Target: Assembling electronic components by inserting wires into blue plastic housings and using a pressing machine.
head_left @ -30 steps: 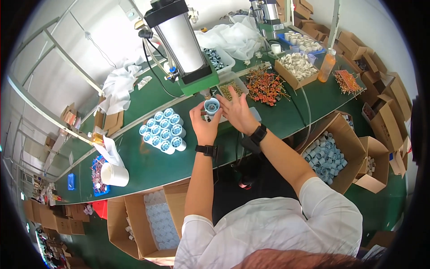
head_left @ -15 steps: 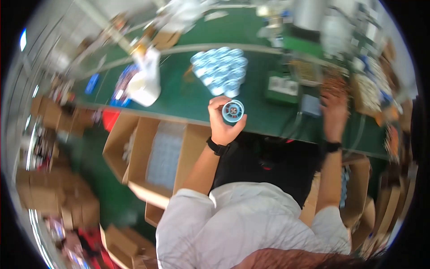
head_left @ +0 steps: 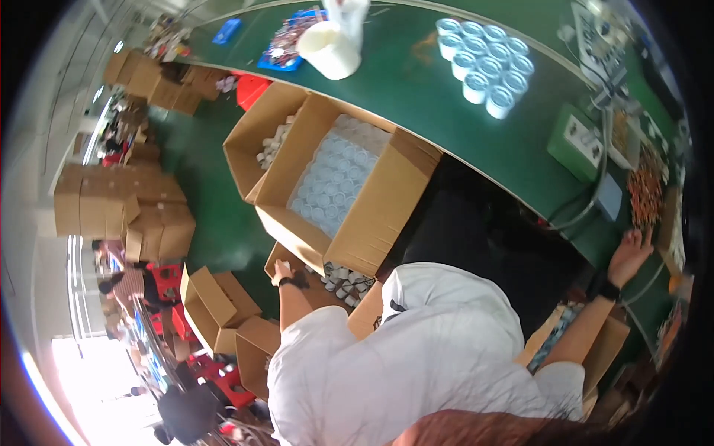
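Observation:
My left hand (head_left: 282, 274) is stretched out to the lower left, at the edge of a low cardboard box (head_left: 316, 296). Its fingers are closed, with a small pale spot at their tips that is too small to name. White and grey round parts (head_left: 348, 285) lie in that box. On the far right, my right hand (head_left: 631, 258) is over the bench edge, just below a heap of small copper-coloured parts (head_left: 645, 186). Its fingers are bent together, and what they hold, if anything, does not show. Light-blue round cups (head_left: 487, 63) stand grouped on the green bench.
A large open carton (head_left: 387, 212) with rows of pale-blue cups stands against the bench (head_left: 416, 97). On the bench are a white container (head_left: 327, 52), a blue tray (head_left: 286, 44) and a green device (head_left: 574, 141) with cables. Stacked cartons (head_left: 119, 201) and people are farther left.
My left hand has moved from the bench edge down left to the low box; the light-blue round part it held no longer shows. My right hand has drawn back from the copper-coloured heap. The view has turned left.

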The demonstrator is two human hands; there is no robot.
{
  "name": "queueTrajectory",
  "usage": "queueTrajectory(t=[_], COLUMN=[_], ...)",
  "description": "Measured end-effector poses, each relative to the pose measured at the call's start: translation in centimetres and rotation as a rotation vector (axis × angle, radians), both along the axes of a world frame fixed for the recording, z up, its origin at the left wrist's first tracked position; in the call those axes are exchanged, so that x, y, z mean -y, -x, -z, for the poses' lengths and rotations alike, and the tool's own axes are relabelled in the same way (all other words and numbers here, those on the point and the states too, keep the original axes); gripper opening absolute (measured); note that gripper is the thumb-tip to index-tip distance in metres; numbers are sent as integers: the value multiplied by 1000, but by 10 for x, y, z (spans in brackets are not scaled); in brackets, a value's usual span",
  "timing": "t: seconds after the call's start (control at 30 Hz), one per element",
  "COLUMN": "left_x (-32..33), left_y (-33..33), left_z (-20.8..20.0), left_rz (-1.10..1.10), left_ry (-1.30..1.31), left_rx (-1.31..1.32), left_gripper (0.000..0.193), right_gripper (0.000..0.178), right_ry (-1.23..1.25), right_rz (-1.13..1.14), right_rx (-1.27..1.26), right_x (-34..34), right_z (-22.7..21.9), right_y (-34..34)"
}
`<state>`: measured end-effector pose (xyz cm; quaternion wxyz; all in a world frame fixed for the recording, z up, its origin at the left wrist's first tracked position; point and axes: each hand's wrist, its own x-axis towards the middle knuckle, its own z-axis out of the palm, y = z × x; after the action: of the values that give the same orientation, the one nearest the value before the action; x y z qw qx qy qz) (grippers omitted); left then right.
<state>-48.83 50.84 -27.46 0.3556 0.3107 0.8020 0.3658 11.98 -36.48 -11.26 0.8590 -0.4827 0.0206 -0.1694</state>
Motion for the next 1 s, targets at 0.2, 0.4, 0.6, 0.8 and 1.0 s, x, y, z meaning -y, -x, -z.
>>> queueTrajectory(t=[0.2, 0.4, 0.6, 0.8, 1.0], left_x=[66, 232, 390, 473, 539], left_y=[-124, -359, -446, -458, -464], left_z=[-80, -310, -402, -393, -400], left_rz=[539, 1604, 2093, 1910, 1853], left_ry=[-579, -852, -289, 356, 1120], left_rx=[-552, 646, 2068, 2300, 2363], left_gripper=[51, 14, 26, 22, 21], right_gripper=[64, 66, 64, 33, 28], right_ry=[-2, -20, 6, 381, -62], right_rz=[103, 138, 138, 303, 324], right_rx=[-3, 1, 69, -129, -108], right_x=[3, -19, -3, -52, -19], right_z=[-29, -21, -44, -47, -57], right_y=[24, 21, 20, 9, 23])
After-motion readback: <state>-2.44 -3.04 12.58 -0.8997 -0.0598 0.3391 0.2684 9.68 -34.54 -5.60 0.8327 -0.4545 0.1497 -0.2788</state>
